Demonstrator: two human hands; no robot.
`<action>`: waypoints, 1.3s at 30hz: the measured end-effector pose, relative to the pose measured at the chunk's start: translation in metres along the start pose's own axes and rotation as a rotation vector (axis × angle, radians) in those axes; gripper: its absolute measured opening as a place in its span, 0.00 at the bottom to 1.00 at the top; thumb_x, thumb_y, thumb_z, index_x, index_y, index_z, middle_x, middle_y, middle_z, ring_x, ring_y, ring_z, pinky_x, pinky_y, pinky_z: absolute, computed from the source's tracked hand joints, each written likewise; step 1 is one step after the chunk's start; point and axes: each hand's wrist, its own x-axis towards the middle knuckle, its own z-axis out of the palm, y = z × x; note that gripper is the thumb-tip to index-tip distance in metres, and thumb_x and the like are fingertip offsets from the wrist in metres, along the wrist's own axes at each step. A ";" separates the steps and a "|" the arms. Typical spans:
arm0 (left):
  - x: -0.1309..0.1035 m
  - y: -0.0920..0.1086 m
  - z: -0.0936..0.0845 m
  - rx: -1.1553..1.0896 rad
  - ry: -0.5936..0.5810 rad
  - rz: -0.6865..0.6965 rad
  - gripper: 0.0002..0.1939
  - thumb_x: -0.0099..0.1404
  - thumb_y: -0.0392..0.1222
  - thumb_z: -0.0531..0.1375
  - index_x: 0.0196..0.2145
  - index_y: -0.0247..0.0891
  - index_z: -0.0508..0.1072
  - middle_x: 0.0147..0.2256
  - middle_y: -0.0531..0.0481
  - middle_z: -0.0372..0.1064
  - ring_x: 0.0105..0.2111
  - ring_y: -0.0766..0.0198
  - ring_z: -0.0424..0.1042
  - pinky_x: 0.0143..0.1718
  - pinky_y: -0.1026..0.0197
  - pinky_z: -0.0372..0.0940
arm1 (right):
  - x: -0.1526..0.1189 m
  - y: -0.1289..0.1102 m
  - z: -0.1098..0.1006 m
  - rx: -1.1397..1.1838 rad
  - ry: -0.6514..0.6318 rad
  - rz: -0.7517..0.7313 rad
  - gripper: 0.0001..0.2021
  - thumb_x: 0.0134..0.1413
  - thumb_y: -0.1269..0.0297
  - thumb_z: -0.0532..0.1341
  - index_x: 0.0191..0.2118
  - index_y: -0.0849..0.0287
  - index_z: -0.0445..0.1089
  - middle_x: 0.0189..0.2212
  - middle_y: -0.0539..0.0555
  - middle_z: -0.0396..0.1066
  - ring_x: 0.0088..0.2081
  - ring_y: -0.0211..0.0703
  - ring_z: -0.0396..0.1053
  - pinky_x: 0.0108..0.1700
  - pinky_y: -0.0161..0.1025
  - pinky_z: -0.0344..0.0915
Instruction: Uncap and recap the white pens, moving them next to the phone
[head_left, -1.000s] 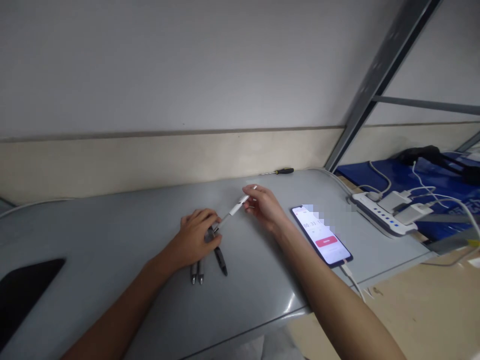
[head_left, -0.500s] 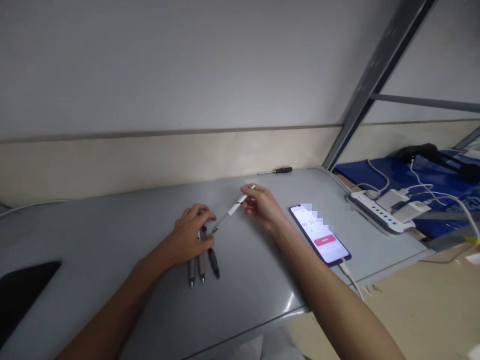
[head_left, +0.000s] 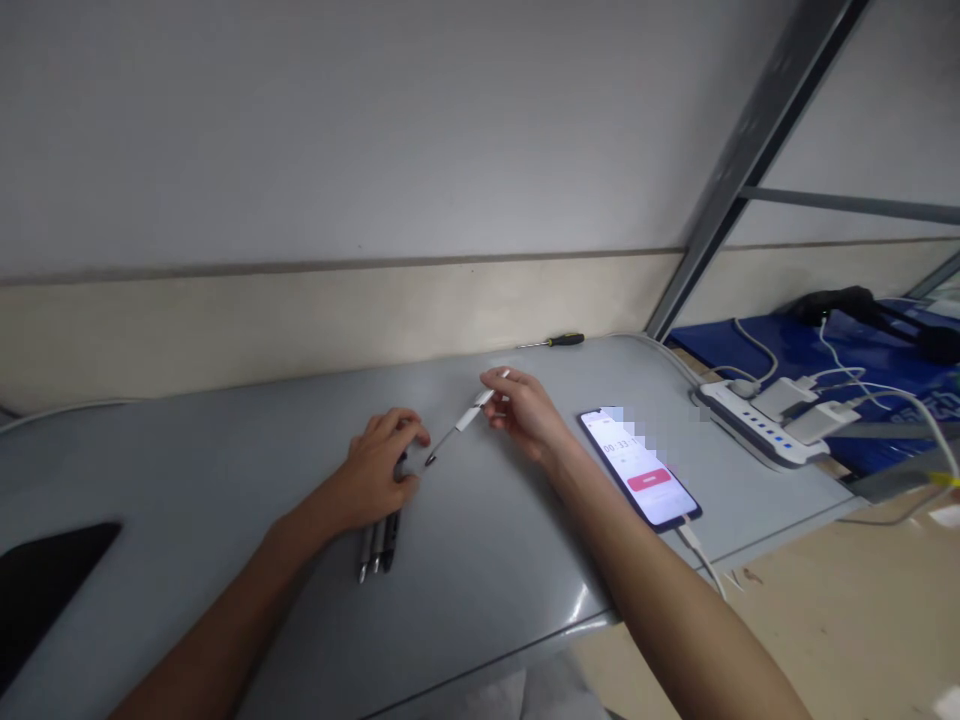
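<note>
My right hand (head_left: 521, 410) pinches a slim white pen (head_left: 469, 417) between thumb and fingers. Its thin grey lower part slants down to the left and ends in a dark tip. My left hand (head_left: 380, 465) is cupped over three dark grey and black pens (head_left: 377, 545) lying side by side on the table. Its thumb rests against the right side of these pens, apart from the index finger. The palm and fingers hide much of the pens; their lower ends with pale or dark tips stick out below.
On the grey table (head_left: 480, 580), a phone (head_left: 641, 470) with a lit screen and a cable lies right of my right forearm. Beyond it is a white power strip (head_left: 761, 425) with chargers. A screwdriver (head_left: 566, 340) lies by the wall. A black flat object (head_left: 56, 590) is at left.
The three dark pens have slid left under my left hand and now lie closer together. My left thumb has shifted slightly left. My right hand and the white pen have barely moved.
</note>
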 end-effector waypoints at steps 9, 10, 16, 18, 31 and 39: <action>0.000 -0.006 0.002 0.038 0.020 0.011 0.21 0.53 0.34 0.54 0.46 0.43 0.67 0.52 0.44 0.61 0.51 0.49 0.62 0.50 0.44 0.60 | 0.001 0.000 -0.002 0.002 0.011 0.004 0.12 0.42 0.61 0.68 0.30 0.58 0.65 0.19 0.43 0.61 0.20 0.31 0.61 0.19 0.29 0.54; 0.000 -0.006 0.002 0.037 0.023 0.008 0.21 0.53 0.34 0.54 0.46 0.43 0.67 0.52 0.44 0.62 0.51 0.49 0.62 0.49 0.45 0.61 | 0.001 0.000 -0.001 0.001 0.013 0.004 0.12 0.42 0.61 0.68 0.30 0.58 0.65 0.19 0.43 0.61 0.20 0.31 0.61 0.19 0.29 0.54; 0.000 -0.003 0.000 0.061 0.010 -0.031 0.20 0.53 0.36 0.55 0.46 0.43 0.68 0.51 0.44 0.63 0.51 0.47 0.62 0.47 0.45 0.61 | 0.000 0.000 -0.001 -0.010 0.002 0.001 0.13 0.42 0.61 0.69 0.30 0.58 0.64 0.20 0.44 0.61 0.20 0.30 0.61 0.19 0.28 0.55; 0.000 -0.001 -0.001 0.072 0.016 -0.033 0.20 0.54 0.36 0.54 0.46 0.43 0.68 0.51 0.44 0.63 0.51 0.46 0.62 0.47 0.44 0.61 | 0.000 -0.001 -0.001 -0.011 0.006 0.007 0.13 0.42 0.61 0.68 0.30 0.58 0.64 0.19 0.44 0.61 0.20 0.30 0.61 0.19 0.28 0.55; 0.001 0.015 0.003 -0.029 0.201 0.046 0.16 0.66 0.48 0.54 0.50 0.43 0.65 0.46 0.47 0.71 0.47 0.53 0.69 0.52 0.48 0.57 | -0.001 0.004 0.003 -0.149 0.007 -0.011 0.09 0.46 0.62 0.67 0.29 0.58 0.66 0.17 0.47 0.65 0.20 0.34 0.64 0.22 0.31 0.58; 0.005 0.007 0.001 0.099 0.288 0.047 0.14 0.72 0.45 0.46 0.40 0.38 0.69 0.37 0.46 0.72 0.40 0.55 0.70 0.44 0.52 0.60 | -0.003 0.006 0.003 -0.296 -0.087 0.049 0.09 0.49 0.60 0.66 0.30 0.59 0.69 0.21 0.49 0.69 0.23 0.37 0.69 0.22 0.32 0.60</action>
